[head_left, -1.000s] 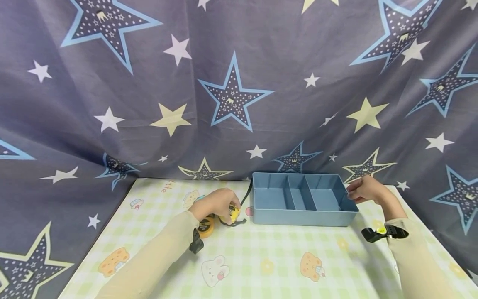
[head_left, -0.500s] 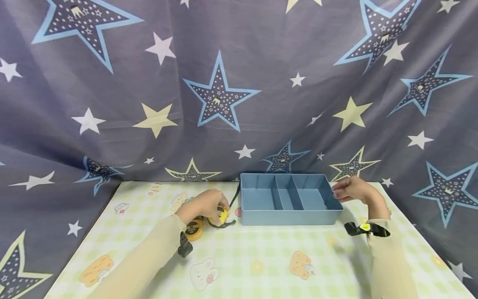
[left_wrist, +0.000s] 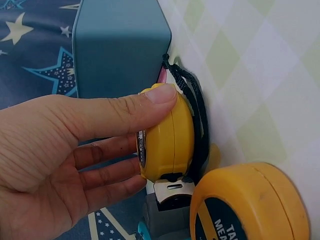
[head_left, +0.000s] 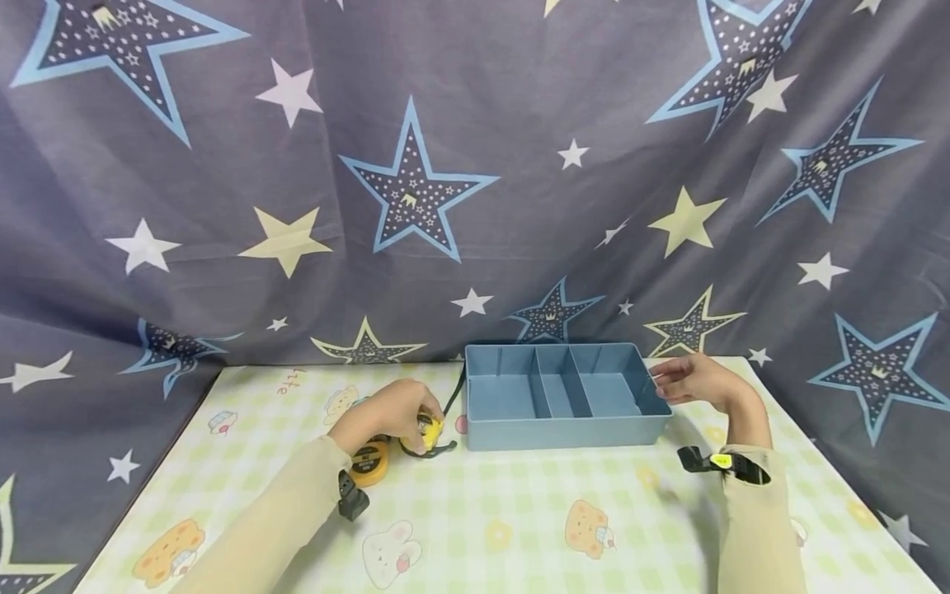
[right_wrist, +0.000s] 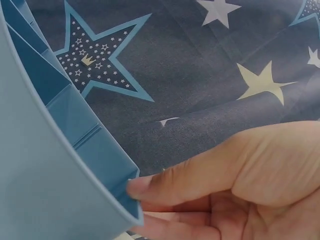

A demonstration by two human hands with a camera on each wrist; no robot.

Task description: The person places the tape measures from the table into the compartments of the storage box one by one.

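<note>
My left hand (head_left: 397, 411) holds a yellow tape measure (left_wrist: 172, 135) between thumb and fingers. A black wrist strap (left_wrist: 199, 107) hangs off it along the tabletop. Right beside it, an orange-yellow tape measure (head_left: 369, 462) lies on the table near my left wrist. A dark grey and teal object (left_wrist: 167, 220) shows partly behind these in the left wrist view. To the right stands a blue box (head_left: 567, 433) with three compartments, all bare inside. My right hand (head_left: 701, 381) pinches its right end wall, thumb at the rim and fingers on the outer side.
The table (head_left: 475, 511) wears a green-and-white checked cloth with cartoon prints. A dark curtain (head_left: 475, 313) with stars hangs right behind the box, along the table's back edge. Black wrist cameras (head_left: 352, 495) sit on both sleeves.
The head view has swung to the right, so everything sits further left in it. Both hands keep their places at the yellow tape measure and the box; the right fingers look slightly straighter.
</note>
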